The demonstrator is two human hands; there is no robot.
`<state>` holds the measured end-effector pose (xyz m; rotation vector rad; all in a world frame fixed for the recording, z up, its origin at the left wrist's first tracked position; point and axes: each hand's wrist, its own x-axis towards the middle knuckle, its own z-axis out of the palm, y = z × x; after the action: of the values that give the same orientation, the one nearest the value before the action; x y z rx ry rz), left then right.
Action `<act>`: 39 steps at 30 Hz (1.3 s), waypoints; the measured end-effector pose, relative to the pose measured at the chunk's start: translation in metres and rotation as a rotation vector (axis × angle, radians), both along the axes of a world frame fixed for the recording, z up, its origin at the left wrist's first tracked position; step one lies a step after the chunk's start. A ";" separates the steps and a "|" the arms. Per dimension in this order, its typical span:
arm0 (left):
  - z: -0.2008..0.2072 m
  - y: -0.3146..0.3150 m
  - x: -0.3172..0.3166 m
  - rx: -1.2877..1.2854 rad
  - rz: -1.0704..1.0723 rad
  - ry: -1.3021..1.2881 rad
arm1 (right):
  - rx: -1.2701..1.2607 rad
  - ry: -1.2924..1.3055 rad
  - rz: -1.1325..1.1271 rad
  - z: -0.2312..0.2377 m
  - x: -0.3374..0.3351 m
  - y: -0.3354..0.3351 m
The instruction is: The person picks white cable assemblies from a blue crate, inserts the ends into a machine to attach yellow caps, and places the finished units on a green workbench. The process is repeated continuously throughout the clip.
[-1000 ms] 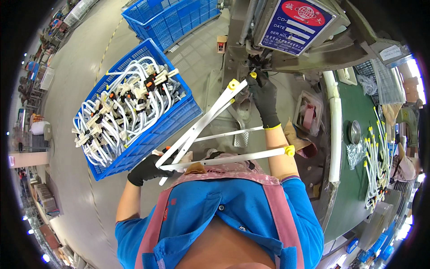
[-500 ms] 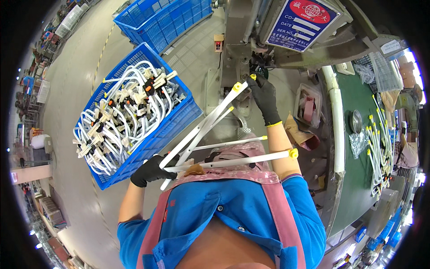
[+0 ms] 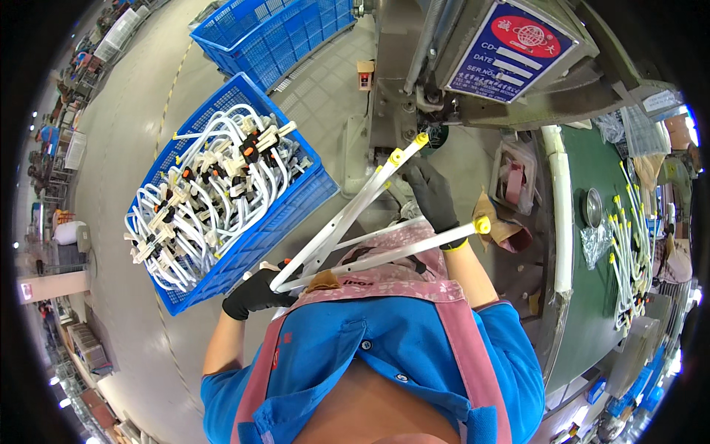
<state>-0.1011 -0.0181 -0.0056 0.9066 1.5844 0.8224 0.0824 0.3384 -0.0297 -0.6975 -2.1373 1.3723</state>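
The left hand (image 3: 255, 294) is shut tight around the low end of some joined white tubes (image 3: 336, 221), just beside the near side of the blue basket (image 3: 296, 205). The right hand (image 3: 429, 194) is well to the right of the basket, close to the tubes' far ends; I can't tell if its fingers hold them.

The tubes are outside the basket, on its right. The long ones point forward and right from the left hand, about the way the basket's near side slants. One swings out further right, over the pink apron (image 3: 399, 291). The yellow tips (image 3: 421, 140) are nearer the right hand.

Bent pipes (image 3: 211, 185) fill the basket. Another blue crate (image 3: 274, 44) stands past it, and a green table (image 3: 584, 325) far to its right.
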 end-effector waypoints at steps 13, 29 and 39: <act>0.006 0.000 0.000 0.095 -0.044 0.130 | -0.112 -0.142 -0.227 0.037 -0.027 -0.014; 0.037 0.049 0.010 0.171 -0.129 0.404 | 0.105 0.069 -0.363 0.022 -0.023 0.029; 0.039 0.052 -0.018 -0.061 0.062 -0.072 | 0.085 -0.005 -0.329 0.030 -0.028 0.035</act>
<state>-0.1193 0.0341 0.0333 0.7792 1.5726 0.8367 0.0542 0.3734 0.0007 -0.9687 -1.9634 1.0993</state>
